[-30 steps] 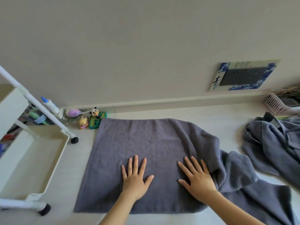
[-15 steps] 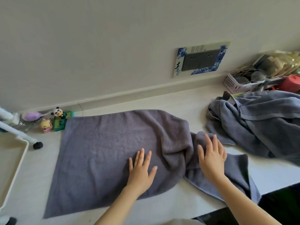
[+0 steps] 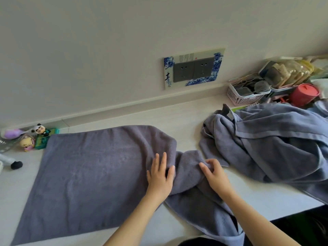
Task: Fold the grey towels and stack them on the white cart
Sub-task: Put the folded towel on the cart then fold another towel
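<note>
Shifting from smoothing to gathering: our left hand (image 3: 159, 176) stays flat, pinning the spread grey towel (image 3: 92, 174), while our right hand (image 3: 213, 174) — flat on it a second ago — now pinches the bunched end right of it. Fold about to start; unfolded pile (image 3: 269, 144) waits further right.

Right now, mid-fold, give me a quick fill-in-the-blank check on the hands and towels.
1. The left hand lies flat on the spread grey towel, fingers ____.
2. The right hand pinches the towel's ____ part.
3. The unfolded towel pile lies to the ____ of both hands.
4. The lidded container beside the pink basket is ____.

Missing: straight; bunched; right; red
</note>
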Available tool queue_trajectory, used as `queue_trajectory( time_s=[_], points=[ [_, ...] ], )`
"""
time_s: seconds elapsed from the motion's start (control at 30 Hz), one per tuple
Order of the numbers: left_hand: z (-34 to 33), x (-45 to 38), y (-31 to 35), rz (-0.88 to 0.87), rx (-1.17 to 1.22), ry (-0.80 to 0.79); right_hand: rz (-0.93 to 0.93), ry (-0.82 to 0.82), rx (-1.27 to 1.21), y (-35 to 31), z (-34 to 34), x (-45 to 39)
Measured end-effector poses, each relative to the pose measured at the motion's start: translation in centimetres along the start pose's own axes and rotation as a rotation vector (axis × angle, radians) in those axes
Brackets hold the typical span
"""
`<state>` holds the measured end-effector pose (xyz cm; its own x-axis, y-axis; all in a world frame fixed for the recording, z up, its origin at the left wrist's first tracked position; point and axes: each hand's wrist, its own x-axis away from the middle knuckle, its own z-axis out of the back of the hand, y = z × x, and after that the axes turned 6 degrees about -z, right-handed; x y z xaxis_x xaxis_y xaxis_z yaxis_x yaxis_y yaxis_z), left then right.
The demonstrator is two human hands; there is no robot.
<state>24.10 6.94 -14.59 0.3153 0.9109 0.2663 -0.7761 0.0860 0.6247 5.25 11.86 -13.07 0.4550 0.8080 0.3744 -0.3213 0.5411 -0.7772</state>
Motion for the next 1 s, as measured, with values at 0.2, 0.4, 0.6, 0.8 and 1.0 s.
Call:
queue_trajectory(
  time_s=[0.2, 0.4, 0.6, 0.8, 1.0],
  points=[
    [-0.1, -2.0, 0.5, 0.263, 0.144, 0.023, 0.302, 0.238, 0.033, -4.5, 9.3, -1.8],
    [-1.4, -2.5, 1.0, 0.248, -0.051, -0.096, 0.334, 0.494, 0.494, -4.7, 15.7, -5.5],
    [-1.9, -3.0, 1.9, 0.276, -0.129, -0.184, 0.299, 0.224, 0.536, -2.8, 14.7, -6.2],
    [-2.1, -3.4, 4.3, 0.191, -0.062, -0.122, 0.058, 0.206, 0.515, -2.5, 14.4, -6.2],
    [-1.6, -5.0, 9.6, -0.017, 0.233, 0.005, 0.352, 0.076, 0.222, -3.2, 12.5, -4.7]
  ],
)
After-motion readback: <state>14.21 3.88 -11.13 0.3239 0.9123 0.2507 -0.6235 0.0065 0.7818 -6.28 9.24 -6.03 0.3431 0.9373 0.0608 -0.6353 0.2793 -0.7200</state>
